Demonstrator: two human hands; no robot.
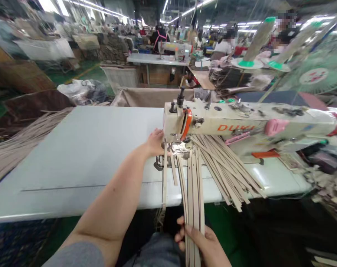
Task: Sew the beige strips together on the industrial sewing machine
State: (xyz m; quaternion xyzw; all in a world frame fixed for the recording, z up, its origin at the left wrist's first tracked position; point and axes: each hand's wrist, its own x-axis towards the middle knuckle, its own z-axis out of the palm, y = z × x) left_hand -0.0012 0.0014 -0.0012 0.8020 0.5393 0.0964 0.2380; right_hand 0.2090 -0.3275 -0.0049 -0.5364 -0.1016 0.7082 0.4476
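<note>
My left hand (155, 142) reaches to the needle end of a cream sewing machine (241, 124); its fingers are hidden behind the machine head, close to a thin beige strip (164, 178) that hangs over the table edge. My right hand (203, 243) is low, near my lap, with its fingers wrapped round a bundle of long beige strips (193, 185) that run up to the presser foot.
A fan of several more beige strips (226, 167) lies under the machine arm on the pale table (82, 155). A big pile of strips (20, 141) lies at the left. Thread cones (259, 37) and a fan (316, 74) stand at the right; other people work at machines behind.
</note>
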